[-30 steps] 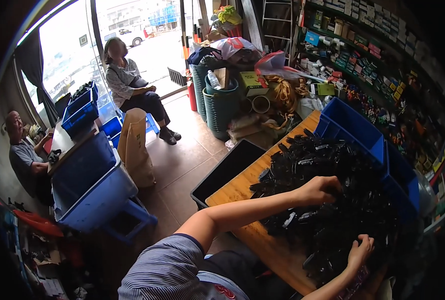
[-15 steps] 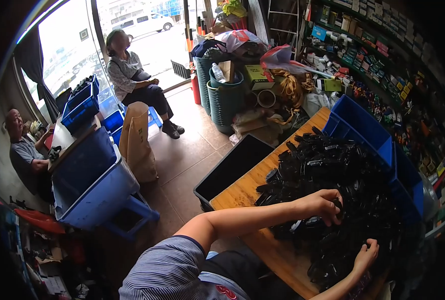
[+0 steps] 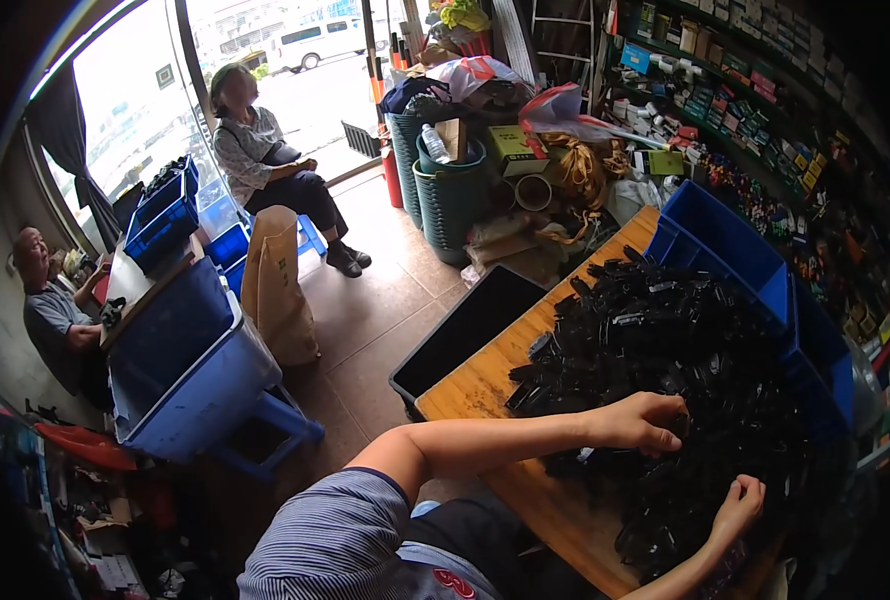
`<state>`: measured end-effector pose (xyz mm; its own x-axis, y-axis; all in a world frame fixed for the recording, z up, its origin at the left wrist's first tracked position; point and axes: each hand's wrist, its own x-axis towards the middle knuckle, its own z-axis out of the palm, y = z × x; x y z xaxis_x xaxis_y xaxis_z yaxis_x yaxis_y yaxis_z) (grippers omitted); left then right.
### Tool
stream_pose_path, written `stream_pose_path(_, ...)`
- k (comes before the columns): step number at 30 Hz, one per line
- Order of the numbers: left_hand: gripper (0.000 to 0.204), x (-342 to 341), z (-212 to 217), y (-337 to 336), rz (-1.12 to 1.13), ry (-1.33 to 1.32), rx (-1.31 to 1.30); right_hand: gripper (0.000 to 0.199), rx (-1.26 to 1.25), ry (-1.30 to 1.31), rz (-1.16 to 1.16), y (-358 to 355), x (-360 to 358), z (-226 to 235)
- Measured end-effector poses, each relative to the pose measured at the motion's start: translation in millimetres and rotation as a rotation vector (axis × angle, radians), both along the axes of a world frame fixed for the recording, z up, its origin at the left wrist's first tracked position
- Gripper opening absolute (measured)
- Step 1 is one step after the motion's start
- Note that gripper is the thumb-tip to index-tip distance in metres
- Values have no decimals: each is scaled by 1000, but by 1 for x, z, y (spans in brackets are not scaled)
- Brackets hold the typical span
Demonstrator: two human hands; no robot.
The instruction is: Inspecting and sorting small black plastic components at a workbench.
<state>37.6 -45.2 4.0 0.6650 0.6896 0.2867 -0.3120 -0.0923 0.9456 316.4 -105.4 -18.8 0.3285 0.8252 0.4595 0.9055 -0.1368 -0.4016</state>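
Observation:
A large heap of glossy black plastic parts (image 3: 655, 320) covers much of the wooden table (image 3: 470, 385) in front of me. Across the heap reaches my left hand (image 3: 640, 420), its fingers bent down and the thumb opposite them. Something dark shows between thumb and fingertips, but its kind cannot be made out against the black parts. Nearer to me and further right, my right hand (image 3: 740, 505) is low over the heap with fingers curled together. Whatever it may grip blends into the dark pile.
Blue plastic bins (image 3: 720, 245) line the table's far right side. A black tub (image 3: 465, 325) stands by its left edge. Stacked green baskets (image 3: 450, 215), a paper sack (image 3: 277, 290) and a blue tub (image 3: 190, 370) stand beyond. Two people sit at the left; shelves (image 3: 755, 120) hold small boxes.
My left hand has turned over slightly, its back now more upward and its fingers lower. The right hand has shifted slightly right. The seated person at far left has moved an arm.

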Motion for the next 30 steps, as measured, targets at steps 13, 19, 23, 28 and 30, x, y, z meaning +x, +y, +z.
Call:
stream_pose_path(13, 24, -5, 8, -5, 148, 170, 390, 16, 106, 403, -17, -7, -17, 26)
stream_pose_path(19, 25, 1, 5, -12, 21, 167, 428, 14, 77, 672, 382, -17, -60, 42)
stream_pose_path(23, 29, 5, 6, -21, -60, 165, 413, 11, 4, 723, 643, -24, -92, 46)
stream_pose_path(28, 27, 3, 8, -21, -378, -72, -161, 28, 64, 1114, 868, -27, -89, 46)
stream_pose_path(30, 27, -1, 14, -20, -542, -203, -275, 40, 44, 1111, 858, -27, -85, 47)
